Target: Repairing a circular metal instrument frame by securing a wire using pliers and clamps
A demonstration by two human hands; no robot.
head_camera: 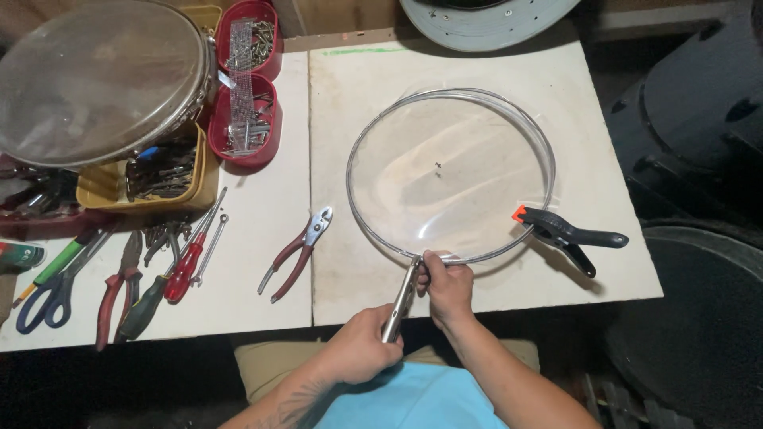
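Near the table's (493,294) front edge, the silvery pliers (401,300) run lengthwise away from the person, tip tilted slightly right, jaws meeting the thin metal hoop (509,107) around a clear round sheet (449,175). The left hand (359,347) has a closed grip around the handles; the right hand (447,284) pinches the hoop beside the jaws. A black spring clamp (568,236) with orange tip bites the hoop's right side. Red-handled pliers (296,253) lie left.
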